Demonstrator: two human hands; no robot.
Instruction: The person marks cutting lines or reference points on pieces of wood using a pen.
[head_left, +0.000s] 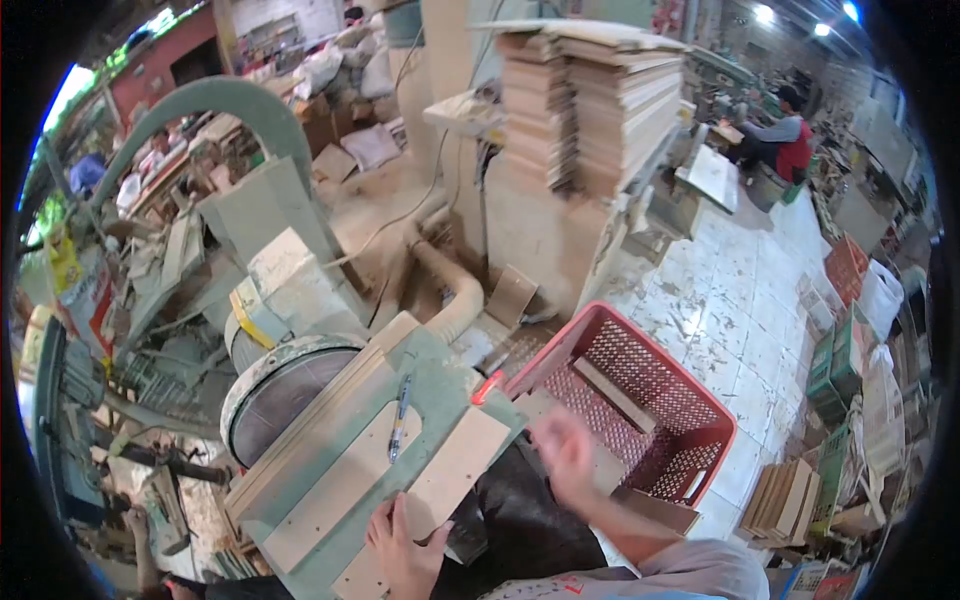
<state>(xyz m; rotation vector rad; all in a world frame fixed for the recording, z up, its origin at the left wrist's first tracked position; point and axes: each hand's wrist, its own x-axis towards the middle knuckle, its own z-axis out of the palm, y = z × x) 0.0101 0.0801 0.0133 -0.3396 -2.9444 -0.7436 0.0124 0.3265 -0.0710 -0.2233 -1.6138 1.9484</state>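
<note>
My left hand (405, 550) grips the near end of a flat rectangular wooden board (460, 465) on the green machine table (345, 535), fingers and thumb at its edges. Beside it lies a longer board with a rounded end and small holes (335, 490). A pen (400, 420) rests across that rounded end. Part of another wooden piece (360, 578) shows by my left wrist. My right hand (563, 450), smeared by motion, is off the table's right edge near the red crate (715, 410); its fingers cannot be made out.
A round sanding disc (290, 400) stands left of the table. One wooden strip (615, 395) lies in the crate. Tall board stacks (625, 120) rise behind. At the back right a person (785, 140) sits working. More wood pieces (780, 500) are stacked at the right.
</note>
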